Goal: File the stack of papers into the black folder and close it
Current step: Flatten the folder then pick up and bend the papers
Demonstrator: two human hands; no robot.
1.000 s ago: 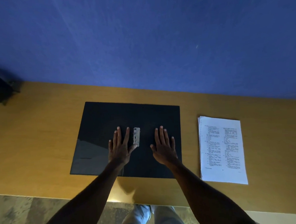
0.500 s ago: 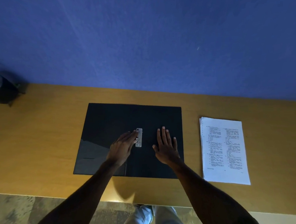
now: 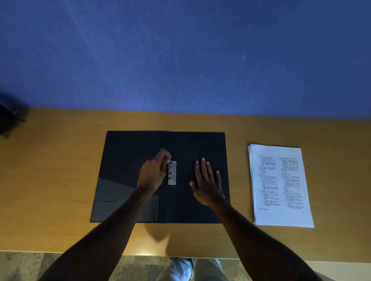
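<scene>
On the worktop [image 3: 52, 181], the black folder [image 3: 137, 149] lies spread open and flat, both covers down, with its metal clip mechanism [image 3: 172, 173] running along the spine at the middle. That much of the job looks done: the folder is open and ready to receive sheets. Nothing has been filed yet, since no paper shows anywhere on the folder.

At the clip, the left hand [image 3: 153, 172] has its fingers curled in against the mechanism's far end, seemingly working it, though whether the fingertips actually grip a lever or only press on it I cannot tell; the hand is slightly blurred. Whether the prongs are already released is also too small to judge. Just right of the clip, the right hand [image 3: 206, 182] rests flat and spread, palm down, on the folder's right-hand cover, holding nothing and apparently steadying it.

Right of the folder and clear of its edge, the stack of papers [image 3: 279, 184] sits printed side up, squared and untouched, with bare worktop between the two.

Still to come, by my reckoning: finish opening the clip, carry the stack across, seat it on the mechanism, fasten it, then fold one cover over to shut the folder.
</scene>
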